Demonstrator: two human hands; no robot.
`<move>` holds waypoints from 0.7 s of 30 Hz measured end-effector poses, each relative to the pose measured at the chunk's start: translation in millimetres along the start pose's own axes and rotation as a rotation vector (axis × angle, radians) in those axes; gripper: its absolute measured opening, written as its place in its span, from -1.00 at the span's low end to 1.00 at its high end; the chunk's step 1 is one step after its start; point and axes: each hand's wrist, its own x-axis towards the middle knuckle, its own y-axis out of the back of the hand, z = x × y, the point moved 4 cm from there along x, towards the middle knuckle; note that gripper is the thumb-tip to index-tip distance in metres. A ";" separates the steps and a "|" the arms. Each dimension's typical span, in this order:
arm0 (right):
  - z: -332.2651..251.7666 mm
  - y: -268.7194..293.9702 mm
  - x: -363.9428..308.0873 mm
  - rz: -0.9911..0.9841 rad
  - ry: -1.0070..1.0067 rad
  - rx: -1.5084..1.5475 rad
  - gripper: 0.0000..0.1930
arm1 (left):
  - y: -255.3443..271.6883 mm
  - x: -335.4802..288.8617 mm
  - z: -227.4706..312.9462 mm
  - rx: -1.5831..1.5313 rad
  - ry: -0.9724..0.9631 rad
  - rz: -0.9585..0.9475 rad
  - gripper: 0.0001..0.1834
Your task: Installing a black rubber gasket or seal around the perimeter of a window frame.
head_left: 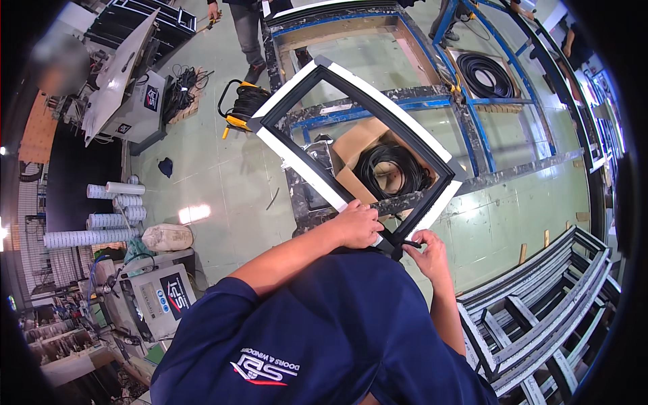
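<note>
A window frame [408, 109], white outside with a black inner profile, lies tilted across a blue-and-black workbench, one corner towards my body. Beside that near corner my left hand [360, 225] is closed over the frame's lower left side, fingers curled at its inner edge. My right hand [430, 254] pinches a short end of black rubber strip [410, 244] at the same corner, thumb and forefinger together. Through the frame's opening shows a cardboard box [362, 140] holding a coil of black rubber gasket [388, 170].
A black cable reel [248, 104] with yellow parts stands on the floor left of the bench. Another black coil [486, 75] lies far right. Stacked frames [540, 317] stand near right. Wrapped rolls [94, 237] and a grey machine [158, 300] are left. Other people stand beyond the bench.
</note>
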 end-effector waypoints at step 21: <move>36.6 8.0 -32.9 0.091 -0.088 0.256 -0.51 | 11.8 5.6 16.8 0.009 -0.033 -0.015 -0.57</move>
